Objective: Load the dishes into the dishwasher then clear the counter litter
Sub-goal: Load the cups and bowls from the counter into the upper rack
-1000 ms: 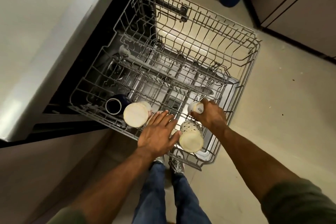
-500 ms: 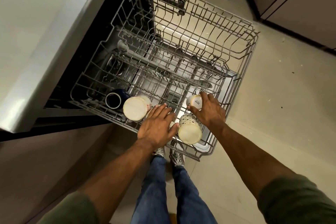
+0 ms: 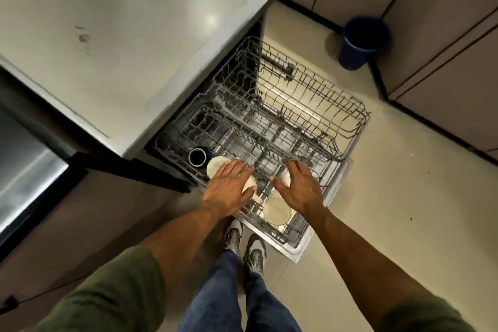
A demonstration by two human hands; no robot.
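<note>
The grey wire dishwasher rack (image 3: 336,127) is pulled out over the floor. At its near-left edge lie a dark blue mug (image 3: 198,156) and a cream cup (image 3: 217,164), with another cream cup (image 3: 276,210) further right at the front. My left hand (image 3: 229,186) hovers flat with straight fingers over the near-left cups, covering one pale cup. My right hand (image 3: 301,186) is spread above a small white cup (image 3: 286,178) and holds nothing. Both hands are just above the rack's front edge.
A pale countertop (image 3: 121,35) spans the upper left above the dishwasher. A blue bin (image 3: 361,43) stands on the floor beyond the rack, beside cabinet doors (image 3: 444,62). My feet (image 3: 245,242) are just in front of the open dishwasher door (image 3: 304,245).
My right hand has let go of the small white cup and opened. Both hands have lifted slightly off the rack. The view has pulled back and up, showing the countertop.
</note>
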